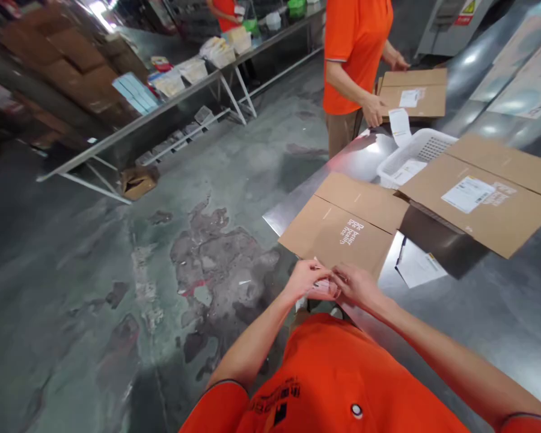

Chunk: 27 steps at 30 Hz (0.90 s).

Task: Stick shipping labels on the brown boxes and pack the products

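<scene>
The left hand point(303, 279) and right hand point(354, 284), both nearly closed, pinch a small paper slip point(321, 286) at their fingertips (light and flimsy, so best held by its edges), just short of a flattened cardboard carton point(342, 225) on the steel desk point(478, 313).

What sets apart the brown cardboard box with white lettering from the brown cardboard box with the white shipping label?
The lettered box has white words printed on its flap; the labelled box carries a white paper label instead. The lettered box sits beside the person's right hand, while the labelled box lies farther off. Both are brown cardboard with flaps spread open, resting on the steel table.
</scene>
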Motion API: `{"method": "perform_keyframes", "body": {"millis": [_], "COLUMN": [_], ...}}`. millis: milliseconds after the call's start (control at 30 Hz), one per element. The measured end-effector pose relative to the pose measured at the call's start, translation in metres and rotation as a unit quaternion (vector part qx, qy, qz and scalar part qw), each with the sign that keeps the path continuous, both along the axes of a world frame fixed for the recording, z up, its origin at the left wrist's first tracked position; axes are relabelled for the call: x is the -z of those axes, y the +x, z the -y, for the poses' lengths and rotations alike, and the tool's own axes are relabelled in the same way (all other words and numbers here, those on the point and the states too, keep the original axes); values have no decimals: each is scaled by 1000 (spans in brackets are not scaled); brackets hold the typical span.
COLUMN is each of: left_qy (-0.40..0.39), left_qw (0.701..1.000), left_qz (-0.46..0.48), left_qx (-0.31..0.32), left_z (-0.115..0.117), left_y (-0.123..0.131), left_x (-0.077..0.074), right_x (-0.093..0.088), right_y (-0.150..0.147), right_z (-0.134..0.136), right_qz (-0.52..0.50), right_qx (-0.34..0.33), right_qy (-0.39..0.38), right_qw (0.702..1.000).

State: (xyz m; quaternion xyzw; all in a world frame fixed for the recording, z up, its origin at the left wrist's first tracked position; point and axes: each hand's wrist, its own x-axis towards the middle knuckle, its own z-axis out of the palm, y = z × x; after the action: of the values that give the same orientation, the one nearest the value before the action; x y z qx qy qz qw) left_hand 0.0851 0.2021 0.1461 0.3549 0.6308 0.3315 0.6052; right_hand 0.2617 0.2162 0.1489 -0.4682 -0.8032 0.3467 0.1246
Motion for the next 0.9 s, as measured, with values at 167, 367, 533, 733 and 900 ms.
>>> {"method": "perform_keyframes", "body": {"millis": [167, 367, 533, 733, 900], "left_qy": [0, -16, -28, -66, -127], "left_qw": [998, 999, 997, 995, 988], "left_qz": [47, 29, 10, 44, 34], "left_qx": [-37, 39, 75, 60, 80], "left_z": [19, 27, 14, 11, 59], "left_y": [-18, -34, -55, -90, -113], "left_x": [15, 22, 40, 85, 98], "right_x": [-1, 1, 11, 19, 21], "right_y": [-15, -25, -16, -7, -8], "right_z": [5, 17, -14, -115, -136], "right_qz": [55, 81, 12, 116, 243], "right_qx": [17, 20, 70, 152, 175], "right_qy": [-41, -70, -36, 84, 110], "right_qw": [998, 994, 997, 978, 948]}}
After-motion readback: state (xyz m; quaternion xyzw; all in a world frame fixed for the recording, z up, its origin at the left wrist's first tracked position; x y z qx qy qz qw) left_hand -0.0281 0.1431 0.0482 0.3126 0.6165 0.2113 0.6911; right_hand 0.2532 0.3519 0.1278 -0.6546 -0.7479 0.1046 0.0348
